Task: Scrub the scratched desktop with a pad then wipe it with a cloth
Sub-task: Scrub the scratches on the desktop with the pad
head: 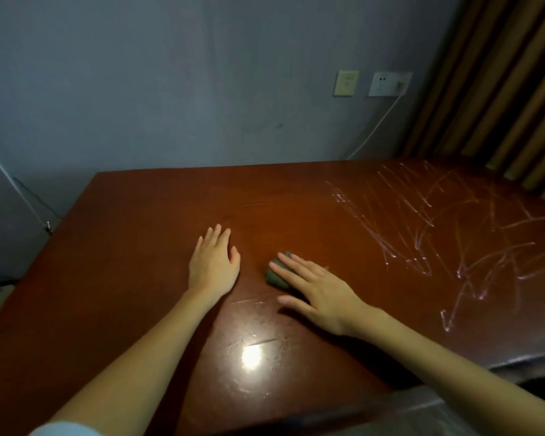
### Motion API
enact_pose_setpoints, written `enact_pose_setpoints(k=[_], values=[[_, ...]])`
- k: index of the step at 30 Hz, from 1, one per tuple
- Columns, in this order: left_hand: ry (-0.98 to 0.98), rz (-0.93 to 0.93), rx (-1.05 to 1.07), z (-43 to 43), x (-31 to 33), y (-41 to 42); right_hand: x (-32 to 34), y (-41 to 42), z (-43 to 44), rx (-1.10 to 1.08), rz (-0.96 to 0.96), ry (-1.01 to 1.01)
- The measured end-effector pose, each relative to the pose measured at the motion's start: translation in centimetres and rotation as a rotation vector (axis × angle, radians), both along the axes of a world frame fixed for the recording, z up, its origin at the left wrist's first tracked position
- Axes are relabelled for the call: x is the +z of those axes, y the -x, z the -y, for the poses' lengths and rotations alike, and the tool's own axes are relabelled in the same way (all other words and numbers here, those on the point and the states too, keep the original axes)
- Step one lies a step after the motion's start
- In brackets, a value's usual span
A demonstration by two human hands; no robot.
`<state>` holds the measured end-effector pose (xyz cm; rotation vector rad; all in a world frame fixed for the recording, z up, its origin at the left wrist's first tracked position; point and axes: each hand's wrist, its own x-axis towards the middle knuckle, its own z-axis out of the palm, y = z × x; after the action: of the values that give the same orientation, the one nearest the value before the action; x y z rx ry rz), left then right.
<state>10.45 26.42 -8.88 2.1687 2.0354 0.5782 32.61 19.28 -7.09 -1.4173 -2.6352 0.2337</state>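
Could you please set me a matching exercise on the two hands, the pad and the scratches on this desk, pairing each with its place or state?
Things
1. left hand
2. right hand
3. pad
4. pale scratches

Places and states
A. dark grey-green, partly under fingers
B. flat on bare wood, holding nothing
C. spread across the right part of the desktop
D. straight fingers pressing down on a tool

Pairs: 1-B, 2-D, 3-A, 4-C.
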Motion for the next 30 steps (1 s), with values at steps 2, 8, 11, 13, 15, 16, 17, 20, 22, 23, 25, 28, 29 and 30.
enact_pose_setpoints(k=[2,8,11,13,15,16,17,20,22,23,25,28,29,30], values=[[0.005,0.005,-0.006,0.3,0.1,0.0,0.2,-2.2,-0.5,-0.126,0.004,0.019],[0.044,-0.002,-0.043,3.4,0.4,-0.6,-0.2,-1.5,-7.0,-0.395,0.024,0.053],[0.058,-0.033,-0.067,4.7,0.4,-0.8,-0.2,1.8,-5.8,-0.352,0.021,0.065],[0.048,-0.057,-0.056,5.2,0.3,-0.9,-0.3,3.5,-2.3,-0.254,0.005,0.050],[0.053,-0.066,-0.046,5.6,0.3,-1.1,-0.3,3.8,2.8,-0.154,-0.026,0.001],[0.058,-0.068,-0.042,5.9,0.2,-1.2,-0.4,3.3,5.3,-0.118,-0.046,-0.017],[0.061,-0.069,-0.040,6.1,0.1,-1.2,-0.5,2.5,7.4,-0.108,-0.062,-0.021],[0.057,-0.074,-0.021,7.1,0.1,-1.7,-0.6,-1.3,8.9,-0.235,-0.068,-0.002],[0.057,-0.090,-0.006,7.8,0.1,-2.0,-0.5,-3.2,7.0,-0.353,-0.075,0.006],[0.059,-0.095,-0.003,8.1,0.1,-2.1,-0.5,-3.6,5.7,-0.386,-0.069,0.018],[0.062,-0.097,-0.002,8.5,0.1,-2.3,-0.4,-3.2,3.5,-0.417,-0.040,0.055],[0.067,-0.099,0.002,8.7,0.2,-2.5,-0.7,-0.9,3.0,-0.409,-0.023,0.031],[0.071,-0.103,0.003,8.6,0.2,-2.5,-0.8,-0.1,3.8,-0.394,-0.027,0.012],[0.075,-0.105,0.004,8.6,0.2,-2.5,-0.9,0.5,5.2,-0.367,-0.039,-0.009]])
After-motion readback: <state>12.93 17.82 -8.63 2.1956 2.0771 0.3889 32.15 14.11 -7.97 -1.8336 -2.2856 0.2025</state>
